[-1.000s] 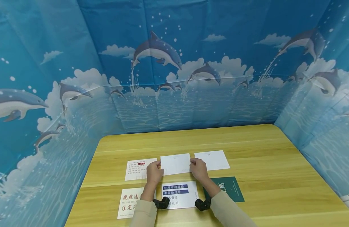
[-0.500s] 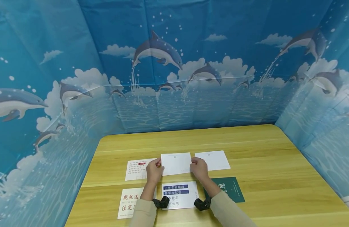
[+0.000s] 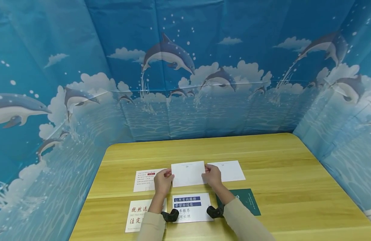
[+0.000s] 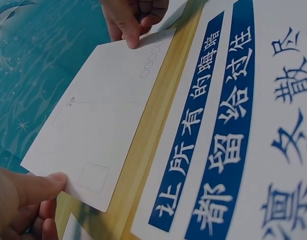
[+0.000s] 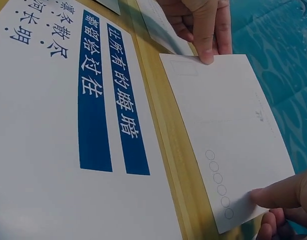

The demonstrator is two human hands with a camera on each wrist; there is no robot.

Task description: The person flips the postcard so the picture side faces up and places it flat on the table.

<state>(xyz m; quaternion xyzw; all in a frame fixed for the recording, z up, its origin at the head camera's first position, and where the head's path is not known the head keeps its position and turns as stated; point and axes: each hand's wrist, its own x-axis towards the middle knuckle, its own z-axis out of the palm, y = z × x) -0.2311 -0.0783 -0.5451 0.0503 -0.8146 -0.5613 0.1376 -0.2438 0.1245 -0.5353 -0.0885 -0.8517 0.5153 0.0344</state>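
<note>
A white postcard (image 3: 188,174) with a stamp box and a row of small circles is held by its two short ends. My left hand (image 3: 163,181) pinches its left end, thumb on the face and fingers behind, as the left wrist view also shows. At the right end my right hand (image 3: 212,174) pinches it the same way, its thumb (image 5: 273,195) pressing near the circles. Just below lies a card with blue bands and Chinese lettering (image 3: 192,207), close under both wrists.
On the wooden table (image 3: 282,174), a red-text card (image 3: 144,180) and a blank-faced card (image 3: 229,170) flank the held one. Nearer are a cream card with red characters (image 3: 135,214) and a dark green card (image 3: 248,201). A dolphin-print curtain (image 3: 203,113) stands behind the table.
The held postcard has risen slightly and tilted up toward the camera, both hands moving with it. The other cards stay in place.
</note>
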